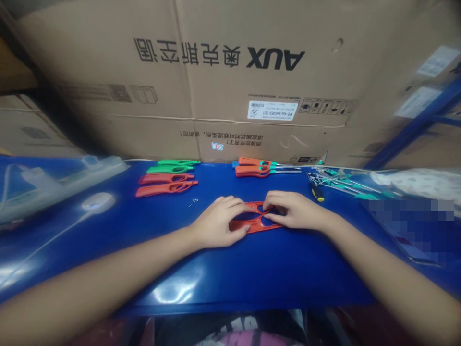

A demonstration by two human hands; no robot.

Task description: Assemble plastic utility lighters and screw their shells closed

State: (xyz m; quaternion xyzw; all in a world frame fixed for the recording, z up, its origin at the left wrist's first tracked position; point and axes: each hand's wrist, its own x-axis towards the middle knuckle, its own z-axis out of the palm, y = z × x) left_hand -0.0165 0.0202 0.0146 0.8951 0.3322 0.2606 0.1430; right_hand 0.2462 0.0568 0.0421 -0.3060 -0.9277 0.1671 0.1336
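Roughly at nine to ten o'clock from the hands, a power strip (68, 185) lies far left, with a white round gadget (99, 203) nearer, towards nine. Next, at ten, two green shells (158, 169) and two red shells (160, 190) sit in a stack of rows, narrow ends towards three. Tiny metal bits (193, 202) lie just beside the left hand (223, 222), whose grip is closed over the left ends of two orange shells (258, 226), thumb on the lower one. These shells lie at the clock's centre on the blue tabletop (230, 278), side by side, long axes running nearly nine to three, finger holes towards three; their tips are covered. Two orange lighters (252, 171) are at twelve, rods towards three. The right hand (293, 210) has its grip bent onto the shells' right ends; whether it also pinches something small, I cannot tell. Steadying or lining up the pair seems the step in hand; the next move calls for light, even fingertip pressure. Farther right, towards two, lie a screwdriver (317, 193) and metal rods (355, 185).
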